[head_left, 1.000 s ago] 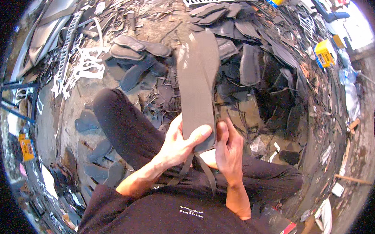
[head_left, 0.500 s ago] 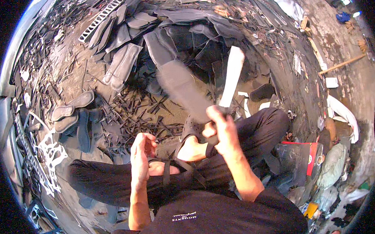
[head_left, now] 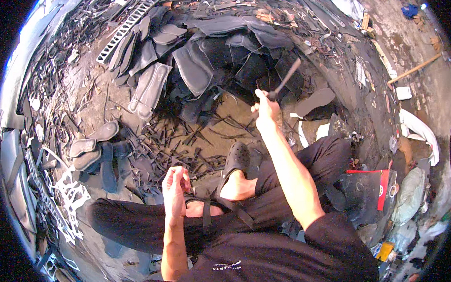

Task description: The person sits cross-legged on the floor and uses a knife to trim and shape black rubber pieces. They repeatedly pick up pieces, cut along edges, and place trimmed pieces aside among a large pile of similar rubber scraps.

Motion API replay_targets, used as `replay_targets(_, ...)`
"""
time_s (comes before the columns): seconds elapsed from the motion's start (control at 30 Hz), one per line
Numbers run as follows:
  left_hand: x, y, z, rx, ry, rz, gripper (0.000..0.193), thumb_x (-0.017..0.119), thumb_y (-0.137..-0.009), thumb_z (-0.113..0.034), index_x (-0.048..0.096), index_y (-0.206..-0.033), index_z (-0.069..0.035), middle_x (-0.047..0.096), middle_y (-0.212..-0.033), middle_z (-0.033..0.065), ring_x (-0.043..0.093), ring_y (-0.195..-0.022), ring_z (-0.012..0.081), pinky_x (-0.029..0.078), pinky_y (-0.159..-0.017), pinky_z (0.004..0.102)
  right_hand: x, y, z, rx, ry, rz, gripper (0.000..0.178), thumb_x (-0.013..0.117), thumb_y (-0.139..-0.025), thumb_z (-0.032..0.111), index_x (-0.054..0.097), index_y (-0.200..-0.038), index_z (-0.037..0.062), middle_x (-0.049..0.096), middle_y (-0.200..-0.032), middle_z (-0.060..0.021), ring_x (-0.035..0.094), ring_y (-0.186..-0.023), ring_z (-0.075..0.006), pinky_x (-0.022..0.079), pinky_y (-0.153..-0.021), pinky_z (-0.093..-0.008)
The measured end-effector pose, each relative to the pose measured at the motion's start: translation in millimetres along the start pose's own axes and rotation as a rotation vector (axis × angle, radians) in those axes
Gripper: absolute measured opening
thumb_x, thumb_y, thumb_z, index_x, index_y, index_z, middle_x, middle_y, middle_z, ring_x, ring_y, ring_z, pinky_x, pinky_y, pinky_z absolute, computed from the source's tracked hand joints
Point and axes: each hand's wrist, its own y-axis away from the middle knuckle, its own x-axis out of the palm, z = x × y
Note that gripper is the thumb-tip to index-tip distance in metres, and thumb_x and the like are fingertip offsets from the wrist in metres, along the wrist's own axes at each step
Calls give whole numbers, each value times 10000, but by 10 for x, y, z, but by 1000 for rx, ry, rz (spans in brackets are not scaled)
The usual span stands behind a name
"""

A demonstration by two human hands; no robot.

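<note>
My right hand is stretched forward over the floor, closed round the dark handle of a knife. The long knife blade points up and away to the right, turned nearly edge-on. Just right of that hand a dark grey shoe sole lies on the floor. My left hand hovers above my bent leg with its fingers curled in, and nothing shows in them. Beyond both hands, dark moulded sole sheets are heaped, some with the sole outline still inside the sheet. Thin black offcut strips litter the floor between.
Cut soles lie in a small group at the left, near a white lattice-like scrap. My crossed legs and a dark clog take up the near middle. At the right are a wooden stick and a red-edged dark bag.
My right hand has reached forward, and the knife blade has turned edge-on. The blurred grey sole beside it has left that spot; a grey sole now lies at the right. My left hand has barely moved.
</note>
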Motion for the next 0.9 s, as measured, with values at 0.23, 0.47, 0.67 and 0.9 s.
replay_targets(0.23,-203,-43,199,6,14,-68,175,672,-1089,-237,643,-990,-95,562,-737,-36,478,-612,67,380,-571,247,-427,-1490,-526,-577,1077,-230,1058,980,-707,357,458,-1567,27,525,-1520,-220,506,-1427,-387,448,-1186,-493)
replay_targets(0.47,-37,-129,182,1,-5,-61,177,690,-1077,-241,648,-973,-105,588,-754,-39,486,-616,56,368,-563,226,-623,-1689,-559,-735,1147,-83,814,940,-741,293,552,-1415,53,690,-1288,-221,669,-1215,-399,532,-1047,-504)
replay_targets(0.67,-60,-113,236,-50,-33,-62,171,685,-1074,-225,648,-965,-99,587,-743,-42,494,-607,55,385,-565,236,-223,-1524,-289,-1086,770,-40,520,909,-842,376,654,-1156,48,674,-1036,-157,683,-958,-335,547,-848,-441)
replay_targets(0.9,-33,-210,298,-51,-60,-68,138,665,-1077,-183,637,-969,-101,587,-747,-44,495,-620,52,395,-562,230,-331,-2542,324,-877,1107,-264,843,950,-743,333,579,-1434,25,629,-1411,-237,588,-1337,-401,480,-1124,-497)
